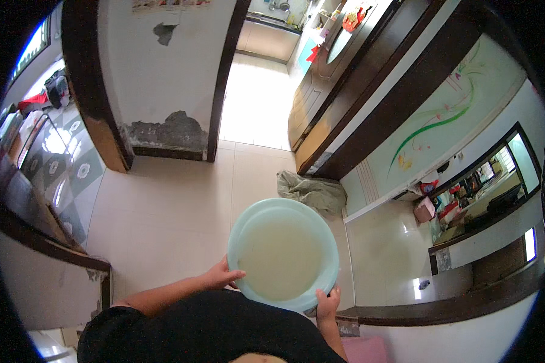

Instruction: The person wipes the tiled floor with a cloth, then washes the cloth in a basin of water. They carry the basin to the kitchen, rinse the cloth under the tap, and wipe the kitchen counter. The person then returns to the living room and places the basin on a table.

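Observation:
A round pale green basin (284, 207) is held level in front of my body, with cloudy, greyish water (281, 257) in it. My left hand (223, 274) grips the rim at its lower left, the thumb lying over the edge. On the lower right side my right hand (328, 303) holds the rim in the same way, thumb on top. The other fingers of both hands are mostly hidden beneath the basin.
A crumpled grey-green cloth (312, 190) lies on the tiled floor (169, 199) by the foot of the door frame. Ahead, an open brown door (315, 91) stands at a bright doorway with a kitchen counter (266, 41) beyond. Other door openings are at left and right.

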`<control>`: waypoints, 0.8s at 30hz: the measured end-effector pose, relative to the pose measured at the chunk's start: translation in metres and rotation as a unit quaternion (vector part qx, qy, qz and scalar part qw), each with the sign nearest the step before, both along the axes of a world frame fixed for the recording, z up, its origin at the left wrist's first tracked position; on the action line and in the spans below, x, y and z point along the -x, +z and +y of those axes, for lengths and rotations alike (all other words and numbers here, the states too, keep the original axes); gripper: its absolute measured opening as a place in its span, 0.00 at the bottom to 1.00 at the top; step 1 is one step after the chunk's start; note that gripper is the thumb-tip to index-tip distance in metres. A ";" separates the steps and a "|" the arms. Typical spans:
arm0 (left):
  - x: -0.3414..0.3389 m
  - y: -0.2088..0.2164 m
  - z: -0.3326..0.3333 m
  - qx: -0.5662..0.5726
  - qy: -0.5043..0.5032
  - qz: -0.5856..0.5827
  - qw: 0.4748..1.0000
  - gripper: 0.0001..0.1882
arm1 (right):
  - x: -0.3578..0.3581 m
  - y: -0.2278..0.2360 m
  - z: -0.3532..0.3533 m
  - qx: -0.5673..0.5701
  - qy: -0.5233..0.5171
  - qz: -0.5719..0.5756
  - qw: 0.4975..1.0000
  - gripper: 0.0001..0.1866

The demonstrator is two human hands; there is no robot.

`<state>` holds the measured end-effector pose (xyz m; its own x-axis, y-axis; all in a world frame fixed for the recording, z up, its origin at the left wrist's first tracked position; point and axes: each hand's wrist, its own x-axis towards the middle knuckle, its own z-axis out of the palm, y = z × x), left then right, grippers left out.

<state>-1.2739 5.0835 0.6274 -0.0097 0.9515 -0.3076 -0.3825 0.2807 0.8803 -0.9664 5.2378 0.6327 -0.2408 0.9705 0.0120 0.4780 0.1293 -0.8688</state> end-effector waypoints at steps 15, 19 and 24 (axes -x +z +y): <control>0.244 -0.019 0.429 0.003 0.105 0.064 0.992 0.41 | 0.281 0.018 0.478 -0.054 0.116 0.027 0.991 0.24; 0.317 0.007 0.544 0.013 0.113 -0.009 0.994 0.39 | 0.365 0.019 0.599 -0.067 0.112 0.056 0.990 0.21; 0.411 0.009 0.657 0.002 0.130 0.021 0.991 0.39 | 0.472 0.020 0.724 -0.036 0.140 0.104 0.984 0.26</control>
